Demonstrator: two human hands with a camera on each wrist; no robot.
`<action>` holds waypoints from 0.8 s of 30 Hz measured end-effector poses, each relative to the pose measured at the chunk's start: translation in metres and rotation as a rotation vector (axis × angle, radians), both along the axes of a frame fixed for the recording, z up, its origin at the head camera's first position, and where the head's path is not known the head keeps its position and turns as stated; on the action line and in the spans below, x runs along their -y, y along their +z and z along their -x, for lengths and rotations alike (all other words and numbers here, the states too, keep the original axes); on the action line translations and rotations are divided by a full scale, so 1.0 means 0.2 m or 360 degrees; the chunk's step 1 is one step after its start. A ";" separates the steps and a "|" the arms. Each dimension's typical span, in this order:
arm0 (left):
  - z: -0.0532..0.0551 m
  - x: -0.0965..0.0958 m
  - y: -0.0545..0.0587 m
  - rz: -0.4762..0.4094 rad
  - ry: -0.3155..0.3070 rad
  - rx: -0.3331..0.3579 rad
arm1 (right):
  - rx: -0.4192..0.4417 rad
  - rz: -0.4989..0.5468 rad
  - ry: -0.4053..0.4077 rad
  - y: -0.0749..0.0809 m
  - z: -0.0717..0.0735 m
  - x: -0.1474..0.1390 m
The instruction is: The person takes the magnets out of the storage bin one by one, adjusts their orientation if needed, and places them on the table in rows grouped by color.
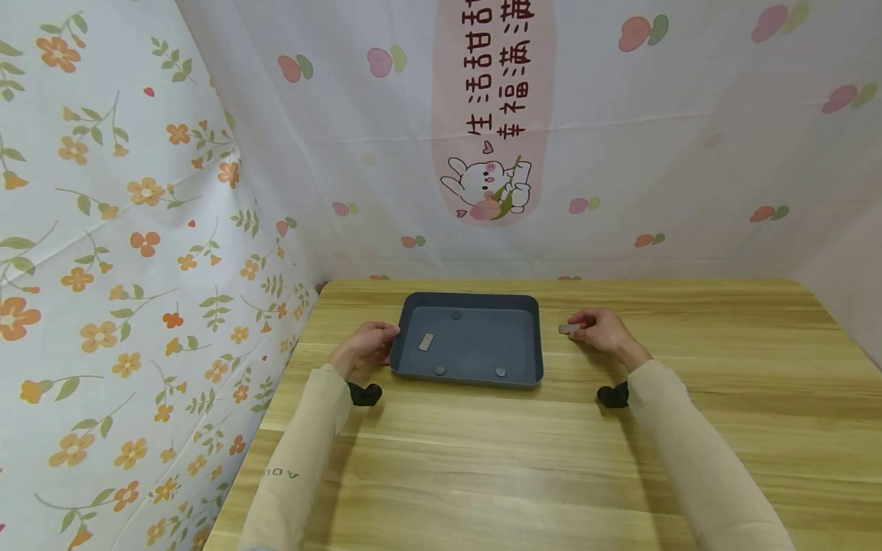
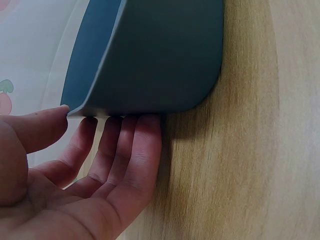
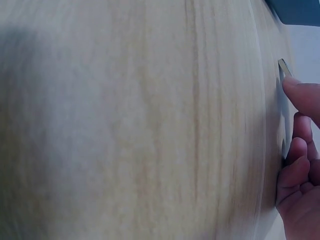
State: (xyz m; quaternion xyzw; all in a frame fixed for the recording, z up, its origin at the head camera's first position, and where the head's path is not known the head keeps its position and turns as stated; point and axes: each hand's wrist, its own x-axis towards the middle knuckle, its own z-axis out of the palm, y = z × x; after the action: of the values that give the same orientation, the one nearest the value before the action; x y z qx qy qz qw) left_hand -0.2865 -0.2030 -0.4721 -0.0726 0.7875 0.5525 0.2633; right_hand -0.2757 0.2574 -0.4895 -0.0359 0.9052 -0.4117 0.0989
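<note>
A dark blue-grey rectangular tray point(image 1: 482, 337) lies on the wooden table. My left hand point(image 1: 368, 342) holds its left side; in the left wrist view the thumb is at the rim and the fingertips are against the outer wall point(image 2: 160, 65). Just right of the tray, my right hand point(image 1: 605, 330) pinches a small flat grey rectangular piece point(image 1: 569, 328) between thumb and fingers, close over the table. In the right wrist view only a thin end of this piece point(image 3: 285, 67) shows past the thumb. A similar rectangular piece point(image 1: 426, 341) lies inside the tray, towards its left.
Inside the tray are three small round grey spots, one near the back wall point(image 1: 456, 314) and two along the front. Black wrist mounts point(image 1: 365, 394) sit below both hands. Patterned cloth point(image 1: 386, 168) hangs behind and to the left of the table point(image 1: 482, 459).
</note>
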 end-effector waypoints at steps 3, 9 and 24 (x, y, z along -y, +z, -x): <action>-0.01 0.00 0.00 -0.0004 0.0007 0.0004 | -0.0007 -0.0006 0.0006 0.00 0.00 0.00; -0.02 -0.01 0.01 0.0003 0.0019 0.0001 | -0.0012 -0.0033 0.0004 0.00 0.00 0.01; -0.02 -0.01 0.02 0.0000 0.0008 -0.0008 | -0.0033 -0.0085 -0.0022 0.00 0.01 0.02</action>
State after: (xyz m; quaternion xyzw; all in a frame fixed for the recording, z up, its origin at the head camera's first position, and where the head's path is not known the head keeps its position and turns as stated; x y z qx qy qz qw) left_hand -0.2824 -0.2002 -0.4687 -0.0732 0.7879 0.5533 0.2600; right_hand -0.2769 0.2533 -0.4891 -0.0312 0.9171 -0.3878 0.0875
